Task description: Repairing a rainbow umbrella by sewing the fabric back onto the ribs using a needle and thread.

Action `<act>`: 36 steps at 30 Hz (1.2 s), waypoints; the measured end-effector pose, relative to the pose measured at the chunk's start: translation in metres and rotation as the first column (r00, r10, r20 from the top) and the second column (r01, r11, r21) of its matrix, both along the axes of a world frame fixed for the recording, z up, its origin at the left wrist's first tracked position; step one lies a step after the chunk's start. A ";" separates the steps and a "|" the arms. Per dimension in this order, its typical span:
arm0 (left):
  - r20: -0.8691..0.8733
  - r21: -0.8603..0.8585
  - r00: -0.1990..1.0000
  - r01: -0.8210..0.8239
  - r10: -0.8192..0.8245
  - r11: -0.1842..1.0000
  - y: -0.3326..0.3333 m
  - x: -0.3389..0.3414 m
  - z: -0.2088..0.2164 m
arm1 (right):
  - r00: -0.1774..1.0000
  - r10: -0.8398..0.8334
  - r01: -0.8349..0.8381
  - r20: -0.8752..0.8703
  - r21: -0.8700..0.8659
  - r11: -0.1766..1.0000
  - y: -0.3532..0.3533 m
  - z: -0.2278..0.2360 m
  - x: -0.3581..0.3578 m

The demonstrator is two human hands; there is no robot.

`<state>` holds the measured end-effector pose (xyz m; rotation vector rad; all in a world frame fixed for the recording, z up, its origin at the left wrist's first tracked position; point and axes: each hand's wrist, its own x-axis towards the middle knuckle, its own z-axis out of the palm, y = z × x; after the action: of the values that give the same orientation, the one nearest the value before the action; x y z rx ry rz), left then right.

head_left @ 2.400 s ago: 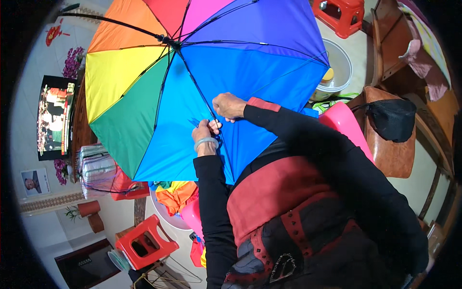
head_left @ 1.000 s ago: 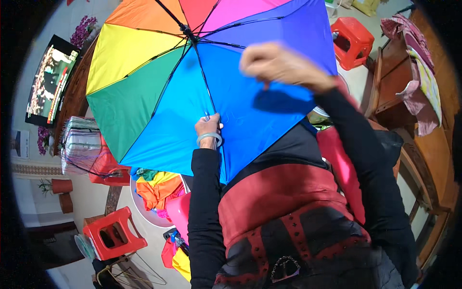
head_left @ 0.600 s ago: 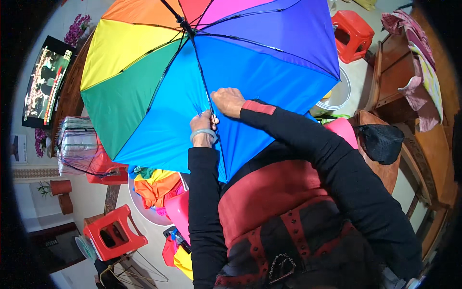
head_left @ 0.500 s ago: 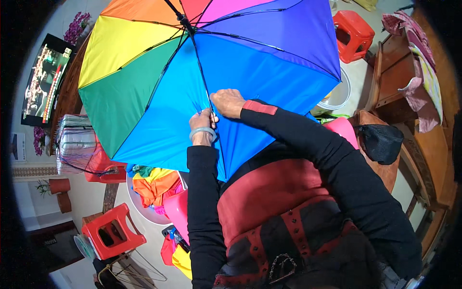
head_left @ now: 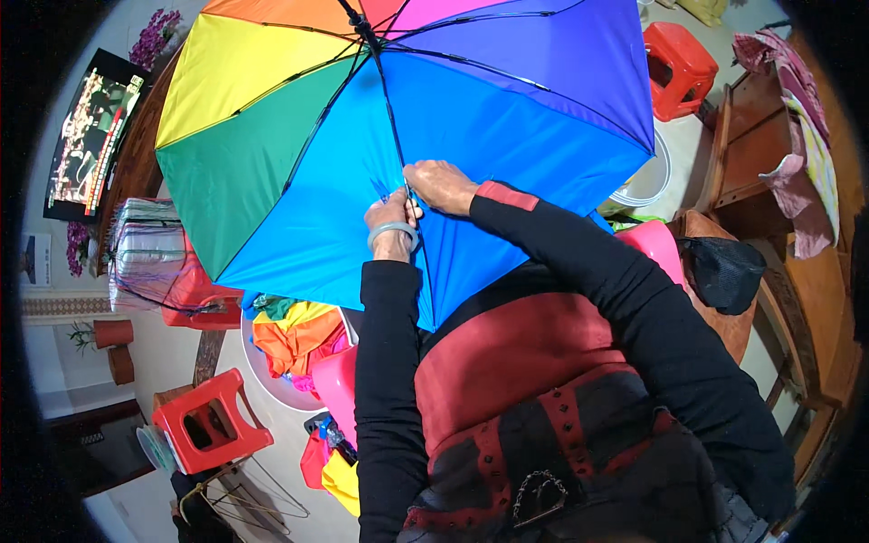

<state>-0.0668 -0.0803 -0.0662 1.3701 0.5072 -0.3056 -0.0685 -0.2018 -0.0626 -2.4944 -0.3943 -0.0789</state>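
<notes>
- Far left: from my remote post I see a lit screen (head_left: pixel 93 136), tilted in the fisheye view, with purple flowers (head_left: pixel 154 38) near its upper corner.
- Left: a bundle in clear wrapping (head_left: pixel 145 249) sits against a red plastic object; below stands a red stool (head_left: pixel 226 443).
- Left of centre: a pale basin (head_left: pixel 269 385) holds crumpled multicoloured cloth (head_left: pixel 297 337), orange and yellow uppermost.
- Centre, left hand: the left hand (head_left: pixel 391 213), a pale bangle (head_left: pixel 393 233) at its wrist, lies on the inner side of the canopy. I read its fingers as bent and pinching a gathered fold of light blue cloth beside a rib.
- Centre, main object: the rainbow umbrella (head_left: pixel 525 136) is open in front of the person, its inside facing my camera. The dark hub (head_left: pixel 366 33) is near the upper edge; the black rib (head_left: pixel 389 104) runs down between the two blue panels to the hands.
- Centre, right hand: the right hand (head_left: pixel 442 185) is just beside the left, at the rib. Its fingers are curled inward; I cannot tell whether they pinch anything.
- Right: a white bucket (head_left: pixel 661 172) shows past the canopy edge, below another red stool (head_left: pixel 692 68).
- Far right: a black mesh bag (head_left: pixel 727 267) and hanging towels (head_left: pixel 801 136).
</notes>
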 end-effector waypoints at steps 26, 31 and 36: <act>-0.001 -0.091 0.997 -0.072 0.072 0.993 0.002 -0.008 0.004 | 0.979 -0.075 0.049 -0.191 -0.136 0.989 -0.018 0.026 -0.022; 0.016 -0.087 1.000 -0.006 0.007 0.996 0.005 -0.006 -0.002 | 0.974 -0.075 0.044 -0.215 -0.143 0.989 -0.017 0.026 -0.021; 0.040 -0.085 0.996 0.089 -0.086 0.992 0.010 -0.002 -0.008 | 0.977 -0.074 0.063 -0.199 -0.064 0.996 -0.019 0.015 -0.016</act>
<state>-0.0692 -0.0706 -0.0743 1.3133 0.3999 -0.3690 -0.0842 -0.2205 -0.0480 -2.5429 -0.2289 0.1588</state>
